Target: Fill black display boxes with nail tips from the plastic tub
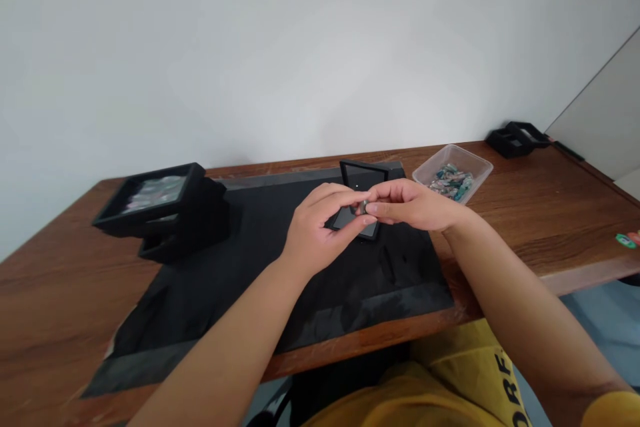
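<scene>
My left hand and my right hand meet above a black mat. Thumbs and fingers of both pinch a small, dark grey-green shiny piece, mostly covered by the fingertips; its exact kind is hard to make out. Just behind and below the hands is a small black box with its framed lid standing up. Its lower half is partly hidden by my fingers. To the right of my right hand, a clear plastic tub holds several teal, pink and clear glossy pieces.
A stack of black framed boxes stands on the left of the mat, with pale contents in the top one. More black boxes sit at the far right by the wall. Small green and red items lie near the right edge of the wooden table.
</scene>
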Demonstrator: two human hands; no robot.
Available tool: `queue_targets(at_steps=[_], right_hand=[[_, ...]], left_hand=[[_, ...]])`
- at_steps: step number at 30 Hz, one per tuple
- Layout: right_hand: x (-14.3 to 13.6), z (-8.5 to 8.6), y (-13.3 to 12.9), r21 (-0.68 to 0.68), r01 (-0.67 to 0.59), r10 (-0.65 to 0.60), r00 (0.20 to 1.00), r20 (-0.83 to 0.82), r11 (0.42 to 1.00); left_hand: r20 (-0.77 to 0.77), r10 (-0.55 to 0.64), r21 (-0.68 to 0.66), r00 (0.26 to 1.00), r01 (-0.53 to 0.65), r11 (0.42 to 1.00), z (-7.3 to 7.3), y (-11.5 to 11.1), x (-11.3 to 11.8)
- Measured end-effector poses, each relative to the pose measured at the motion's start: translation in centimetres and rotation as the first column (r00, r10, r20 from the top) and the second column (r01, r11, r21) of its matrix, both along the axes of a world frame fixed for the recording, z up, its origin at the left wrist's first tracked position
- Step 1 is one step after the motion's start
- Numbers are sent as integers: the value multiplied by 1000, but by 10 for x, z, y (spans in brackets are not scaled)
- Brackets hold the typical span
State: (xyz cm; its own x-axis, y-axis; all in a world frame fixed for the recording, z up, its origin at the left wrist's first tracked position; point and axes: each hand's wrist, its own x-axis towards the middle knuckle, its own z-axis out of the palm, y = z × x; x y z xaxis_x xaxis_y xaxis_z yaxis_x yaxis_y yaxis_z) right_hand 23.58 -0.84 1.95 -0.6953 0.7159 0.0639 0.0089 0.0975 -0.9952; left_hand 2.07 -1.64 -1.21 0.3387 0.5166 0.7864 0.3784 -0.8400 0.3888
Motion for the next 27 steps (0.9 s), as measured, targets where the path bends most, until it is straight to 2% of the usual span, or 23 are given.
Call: queue_targets(at_steps=[8,13,18,22,27], right_hand=[[-2,6,-3,-43,43,-44,999,-28,998],[-4,5,-4,-78,28,-34,997,-76,997],[-8,4,-5,-103,30,-43,991,-128,994],[-9,5,-7,-120,24,-39,991,-124,993],[-12,2,-6,-192,-10,-21,987,-159,981]], left_hand=[[44,-3,123,999,-3,992,4,0,-2],[90,-8,167,996,-7,986,4,0,-2],[134,55,247,990,-87,965,5,-1,-2],[209,82,270,975,-138,953,6,-3,-1],[198,67,263,978,-119,958,6,-3,-2]])
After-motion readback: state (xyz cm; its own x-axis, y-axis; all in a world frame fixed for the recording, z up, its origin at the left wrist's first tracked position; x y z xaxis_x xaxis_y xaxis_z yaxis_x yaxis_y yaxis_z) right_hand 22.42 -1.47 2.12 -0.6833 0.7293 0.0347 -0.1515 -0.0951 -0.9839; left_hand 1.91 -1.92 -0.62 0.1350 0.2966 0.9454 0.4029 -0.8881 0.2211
